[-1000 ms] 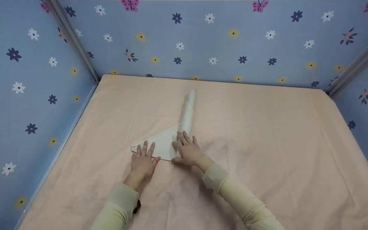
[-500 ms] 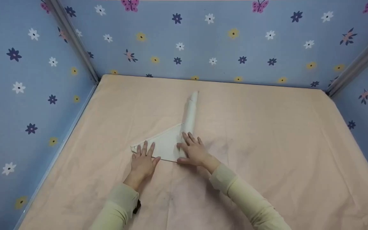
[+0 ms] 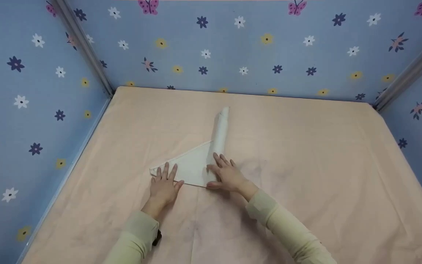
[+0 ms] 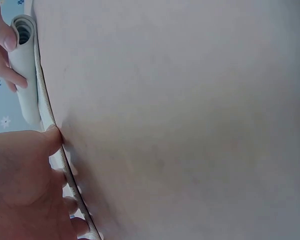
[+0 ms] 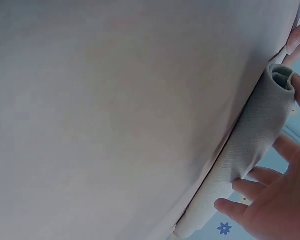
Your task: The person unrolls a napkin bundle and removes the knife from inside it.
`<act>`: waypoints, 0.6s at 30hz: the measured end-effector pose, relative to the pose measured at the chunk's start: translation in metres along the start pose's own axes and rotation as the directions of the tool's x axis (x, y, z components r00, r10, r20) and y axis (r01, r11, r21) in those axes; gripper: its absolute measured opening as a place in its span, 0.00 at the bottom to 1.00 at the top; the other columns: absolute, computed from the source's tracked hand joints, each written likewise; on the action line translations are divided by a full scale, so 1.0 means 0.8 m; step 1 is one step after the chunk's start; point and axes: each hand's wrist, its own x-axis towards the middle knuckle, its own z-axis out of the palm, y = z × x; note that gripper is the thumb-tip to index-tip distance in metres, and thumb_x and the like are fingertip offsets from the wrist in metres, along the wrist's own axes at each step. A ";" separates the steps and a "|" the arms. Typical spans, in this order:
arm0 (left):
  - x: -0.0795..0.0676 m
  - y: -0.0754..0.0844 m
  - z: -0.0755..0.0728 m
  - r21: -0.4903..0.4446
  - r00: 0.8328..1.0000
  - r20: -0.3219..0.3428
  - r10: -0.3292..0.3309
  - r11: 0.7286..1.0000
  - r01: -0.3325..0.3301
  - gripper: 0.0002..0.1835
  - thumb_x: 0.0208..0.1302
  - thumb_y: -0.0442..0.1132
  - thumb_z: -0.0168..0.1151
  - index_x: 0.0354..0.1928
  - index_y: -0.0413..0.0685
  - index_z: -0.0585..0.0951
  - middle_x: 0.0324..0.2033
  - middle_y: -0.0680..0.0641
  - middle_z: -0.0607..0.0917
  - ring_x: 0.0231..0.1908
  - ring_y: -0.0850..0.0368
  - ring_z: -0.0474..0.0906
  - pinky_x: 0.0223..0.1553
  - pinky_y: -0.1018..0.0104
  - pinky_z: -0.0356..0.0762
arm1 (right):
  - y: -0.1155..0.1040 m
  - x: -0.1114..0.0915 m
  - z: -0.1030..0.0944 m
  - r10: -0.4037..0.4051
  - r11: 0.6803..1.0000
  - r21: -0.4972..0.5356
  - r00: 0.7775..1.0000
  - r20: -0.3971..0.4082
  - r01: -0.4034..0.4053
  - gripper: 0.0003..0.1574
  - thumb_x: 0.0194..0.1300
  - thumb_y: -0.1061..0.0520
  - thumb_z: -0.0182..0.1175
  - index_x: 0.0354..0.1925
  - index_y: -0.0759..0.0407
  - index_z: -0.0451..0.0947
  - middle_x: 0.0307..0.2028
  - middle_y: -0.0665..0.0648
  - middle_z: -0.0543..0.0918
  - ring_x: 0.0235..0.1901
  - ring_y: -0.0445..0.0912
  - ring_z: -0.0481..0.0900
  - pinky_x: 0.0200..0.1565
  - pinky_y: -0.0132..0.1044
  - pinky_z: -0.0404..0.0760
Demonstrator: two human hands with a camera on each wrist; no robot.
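Observation:
A white mat (image 3: 192, 167), partly rolled up, lies near the middle of the table. Its flat part spreads to the left, and the rolled part (image 3: 221, 130) forms a long tube at the right, pointing away from me. My left hand (image 3: 164, 190) presses the flat left corner with fingers spread. On the near end of the tube rests my right hand (image 3: 231, 178), thumb close to the front edge. In the right wrist view the fingers (image 5: 250, 190) lie along the roll's side without wrapping round it. The spiral layers show at the tube's open end (image 4: 24, 32) in the left wrist view.
A pale peach cloth (image 3: 324, 165) with slight wrinkles covers the table. Blue flowered panels stand around it: the back wall (image 3: 225, 47), the left wall (image 3: 20, 128) and the right wall (image 3: 421, 139). Grey posts (image 3: 86, 47) mark the corners.
My right hand and the rolled tube have moved to the right, and more of the mat lies flat between my hands. The left hand has stayed in place.

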 end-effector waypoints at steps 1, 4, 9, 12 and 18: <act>0.000 0.000 0.000 -0.001 1.000 0.000 0.000 1.000 0.000 0.34 0.67 0.56 0.38 0.68 0.48 0.48 0.67 0.38 0.43 0.64 0.35 0.37 0.58 0.39 0.44 | 0.001 -0.001 0.000 0.002 1.000 0.005 1.000 0.001 -0.002 0.40 0.54 0.34 0.55 0.60 0.52 0.66 0.66 0.63 0.48 0.64 0.58 0.46 0.57 0.59 0.54; 0.000 0.000 0.000 -0.003 1.000 -0.004 0.003 1.000 -0.003 0.34 0.67 0.56 0.38 0.68 0.48 0.48 0.67 0.38 0.43 0.64 0.35 0.38 0.58 0.39 0.44 | 0.003 -0.003 -0.001 0.002 1.000 0.020 1.000 0.001 -0.002 0.41 0.54 0.33 0.55 0.60 0.53 0.65 0.66 0.63 0.48 0.64 0.58 0.47 0.57 0.58 0.54; -0.001 0.000 -0.001 -0.002 1.000 -0.005 0.011 1.000 -0.011 0.34 0.67 0.56 0.38 0.68 0.48 0.48 0.67 0.38 0.43 0.64 0.35 0.37 0.58 0.39 0.44 | 0.007 -0.008 -0.003 0.007 0.999 0.044 1.000 -0.003 -0.007 0.41 0.55 0.34 0.55 0.61 0.54 0.64 0.67 0.62 0.48 0.65 0.56 0.47 0.58 0.57 0.53; -0.001 -0.001 -0.001 0.001 1.000 -0.004 0.016 1.000 -0.016 0.34 0.67 0.56 0.38 0.68 0.48 0.47 0.67 0.38 0.42 0.64 0.36 0.37 0.58 0.39 0.44 | 0.009 -0.011 -0.004 0.003 0.998 0.061 1.000 -0.017 -0.002 0.40 0.55 0.35 0.56 0.60 0.54 0.64 0.66 0.63 0.48 0.64 0.56 0.49 0.58 0.57 0.54; -0.001 -0.001 0.000 0.013 1.000 -0.009 0.029 1.000 -0.029 0.34 0.67 0.56 0.37 0.68 0.47 0.47 0.67 0.37 0.43 0.63 0.34 0.38 0.57 0.38 0.46 | 0.013 -0.018 -0.005 -0.014 0.993 0.115 0.999 -0.044 0.019 0.40 0.54 0.36 0.57 0.59 0.54 0.65 0.66 0.64 0.49 0.63 0.58 0.51 0.57 0.57 0.54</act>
